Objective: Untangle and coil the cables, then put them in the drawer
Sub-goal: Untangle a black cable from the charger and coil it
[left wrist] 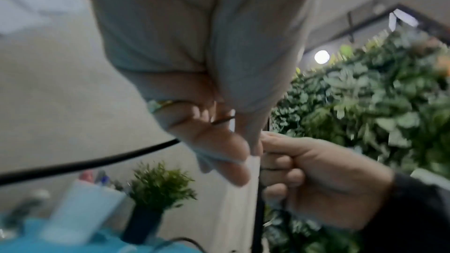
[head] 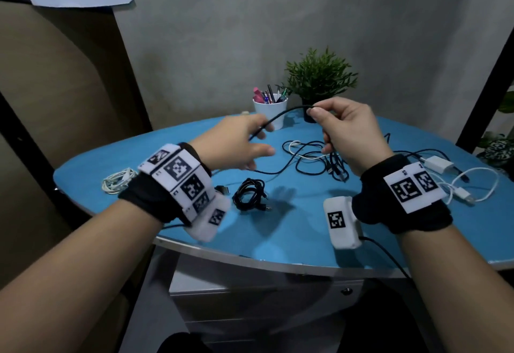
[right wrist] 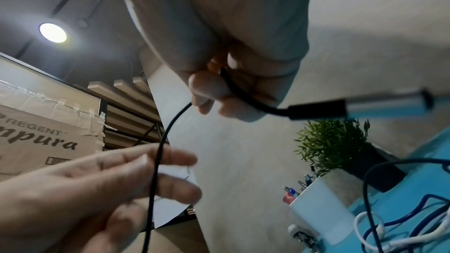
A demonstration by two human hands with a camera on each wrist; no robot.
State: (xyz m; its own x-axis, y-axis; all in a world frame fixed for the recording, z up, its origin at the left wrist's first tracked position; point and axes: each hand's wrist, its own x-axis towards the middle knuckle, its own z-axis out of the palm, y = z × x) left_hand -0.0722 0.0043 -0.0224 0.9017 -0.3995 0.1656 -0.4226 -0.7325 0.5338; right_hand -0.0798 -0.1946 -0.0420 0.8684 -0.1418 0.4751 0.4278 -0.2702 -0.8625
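- The right hand (head: pixel 350 132) pinches a thin black rubber cable (head: pixel 281 119) near its plug end.
- The cable slopes toward eight o'clock, across the left hand's (head: pixel 236 144) loosely spread fingers, which grip nothing.
- Its tail joins the tangle (head: pixel 314 158) on the blue table (head: pixel 292 227).

A thin black cable (head: pixel 281 117) hangs in the air above the blue table, its end pinched up high. Below lies a loose tangle of black and white cables (head: pixel 314 158). A coiled black cable (head: pixel 249 194) and a coiled white cable (head: pixel 118 181) lie apart at the left.
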